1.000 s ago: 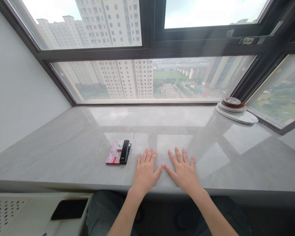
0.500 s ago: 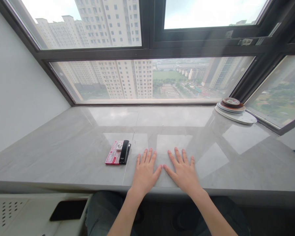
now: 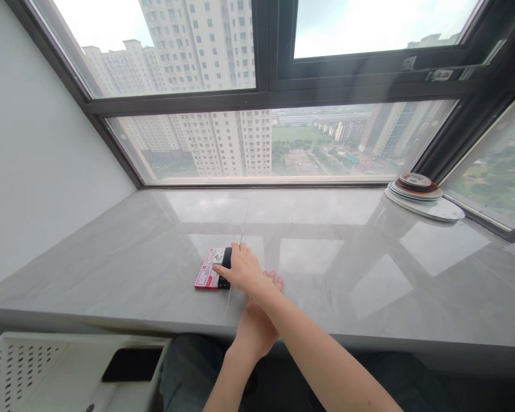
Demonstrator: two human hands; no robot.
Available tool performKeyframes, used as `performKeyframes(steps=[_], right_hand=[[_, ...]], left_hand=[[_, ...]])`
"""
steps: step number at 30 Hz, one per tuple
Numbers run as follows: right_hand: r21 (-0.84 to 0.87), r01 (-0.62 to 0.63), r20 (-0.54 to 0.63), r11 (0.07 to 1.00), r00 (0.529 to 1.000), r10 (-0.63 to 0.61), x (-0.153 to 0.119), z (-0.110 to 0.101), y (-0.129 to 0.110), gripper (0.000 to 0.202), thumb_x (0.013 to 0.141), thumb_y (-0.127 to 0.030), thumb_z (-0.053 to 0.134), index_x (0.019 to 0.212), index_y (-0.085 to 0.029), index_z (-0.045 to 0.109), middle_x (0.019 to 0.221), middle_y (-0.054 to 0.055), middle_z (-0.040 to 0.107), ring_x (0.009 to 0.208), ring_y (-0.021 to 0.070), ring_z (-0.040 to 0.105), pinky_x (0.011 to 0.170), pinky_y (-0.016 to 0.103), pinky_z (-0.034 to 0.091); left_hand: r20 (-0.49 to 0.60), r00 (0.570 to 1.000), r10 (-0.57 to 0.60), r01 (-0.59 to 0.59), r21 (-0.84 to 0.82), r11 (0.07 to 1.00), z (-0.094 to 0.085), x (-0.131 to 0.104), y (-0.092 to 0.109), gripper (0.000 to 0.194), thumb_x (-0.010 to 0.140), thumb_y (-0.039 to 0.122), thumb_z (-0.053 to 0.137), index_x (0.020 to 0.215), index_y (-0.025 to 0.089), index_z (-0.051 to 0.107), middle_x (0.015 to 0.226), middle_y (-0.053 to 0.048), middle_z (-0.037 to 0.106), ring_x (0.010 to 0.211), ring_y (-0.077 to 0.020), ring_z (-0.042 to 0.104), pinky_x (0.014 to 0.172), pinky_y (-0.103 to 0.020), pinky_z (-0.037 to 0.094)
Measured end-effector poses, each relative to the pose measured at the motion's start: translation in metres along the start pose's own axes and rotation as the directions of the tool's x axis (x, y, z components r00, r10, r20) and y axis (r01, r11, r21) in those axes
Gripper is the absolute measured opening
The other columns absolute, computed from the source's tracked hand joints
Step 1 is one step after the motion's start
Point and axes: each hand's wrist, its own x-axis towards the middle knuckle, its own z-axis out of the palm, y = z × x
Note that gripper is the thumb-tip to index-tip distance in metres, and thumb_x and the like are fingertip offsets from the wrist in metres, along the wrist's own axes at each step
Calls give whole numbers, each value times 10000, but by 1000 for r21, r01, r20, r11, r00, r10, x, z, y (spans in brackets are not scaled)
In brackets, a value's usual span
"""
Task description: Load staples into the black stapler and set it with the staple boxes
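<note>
My right hand (image 3: 244, 269) reaches across my left and is closed around a black stapler (image 3: 227, 258), thumb on its left side and fingers on its right. Most of the stapler's right side is hidden under those fingers. Against it on the left lie small red-and-white boxes (image 3: 205, 277) with printed labels, flat on the grey counter (image 3: 154, 280). Beneath my right wrist, my left hand (image 3: 257, 329) rests on the counter near its front edge, partly covered; its fingertips show stretched out, holding nothing.
At the far right corner, a stack of round plates or discs (image 3: 416, 197) stands by the window frame (image 3: 257, 98). Below the counter at the left is a white perforated basket or cart (image 3: 68, 372) with a dark flat object (image 3: 133, 364) in it.
My right hand has left the counter, crossed leftward over my left hand and taken hold of the stapler. My left hand stays on the counter. The view has shifted slightly.
</note>
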Motion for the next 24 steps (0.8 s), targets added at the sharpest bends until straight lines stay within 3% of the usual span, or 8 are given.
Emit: performKeyframes(steps=[4, 6, 9, 11, 13, 17, 21, 24], right_hand=[[-41, 84, 20, 996, 996, -83, 6, -8, 19, 520, 853, -367, 662, 1339, -213, 564, 1225, 109, 607, 1116, 271, 548, 901, 353, 446], [-53, 108, 12, 993, 994, -108, -8, -26, 43, 570, 846, -241, 624, 1409, -250, 538, 1228, 88, 624, 1138, 255, 550, 925, 338, 431], [-63, 113, -36, 992, 993, -116, -41, -56, 82, 594, 870, -125, 515, 1434, -308, 550, 1220, 58, 670, 1143, 229, 581, 994, 355, 400], [-64, 81, -116, 995, 989, -88, -65, -69, 100, 519, 899, -157, 515, 1378, -340, 598, 1208, 33, 698, 1148, 226, 599, 1104, 432, 324], [-58, 40, -214, 998, 975, -51, -82, -75, 109, 389, 922, -250, 558, 1286, -351, 650, 1187, 12, 720, 1157, 231, 608, 1185, 519, 199], [-18, -13, -376, 1000, 927, 5, -94, -68, 106, 224, 902, -325, 620, 1108, -331, 709, 1103, -9, 754, 1104, 226, 641, 1228, 548, 89], [142, -13, -460, 990, 885, 78, -87, -61, 97, 158, 859, -327, 654, 995, -307, 730, 1004, -21, 766, 994, 226, 668, 1227, 551, 121], [441, 33, -470, 897, 860, 200, -82, -67, 98, 202, 849, -395, 669, 1003, -274, 721, 962, 0, 767, 890, 215, 674, 1130, 500, 343]], left_hand=[[18, 999, -27, 30, -218, 975, -35, -9, 4, 437, 996, 243, 500, 1428, 298, 538, 1450, -67, 581, 1374, -303, 496, 1130, -501, 428], [-2, 996, -91, 86, -310, 947, -49, -8, 4, 296, 1017, 241, 462, 1231, 277, 664, 1220, -64, 689, 1178, -265, 609, 1002, -436, 510], [-67, 974, -218, 188, -309, 932, -51, 0, 2, 275, 1036, 265, 430, 1093, 256, 699, 1020, -56, 700, 982, -236, 636, 871, -402, 530], [-115, 966, -233, 202, -233, 951, -43, 8, 3, 256, 1016, 275, 480, 1177, 267, 679, 1154, -68, 680, 1079, -256, 614, 929, -437, 512], [-125, 977, -173, 155, -143, 977, -32, 14, 7, 340, 991, 273, 532, 1319, 294, 617, 1385, -76, 590, 1275, -292, 530, 1041, -493, 461], [-43, 999, -23, 21, -42, 999, -21, 19, 16, 446, 992, 274, 530, 1435, 331, 519, 1518, -50, 505, 1447, -299, 387, 1177, -552, 344], [-32, 999, -41, 40, -35, 999, -23, 17, 18, 475, 1000, 306, 522, 1471, 329, 466, 1531, -49, 493, 1441, -281, 408, 1198, -540, 336], [-29, 996, -80, 79, -42, 996, -24, 17, 17, 463, 997, 331, 535, 1456, 331, 472, 1567, -46, 442, 1420, -284, 431, 1191, -534, 351]])
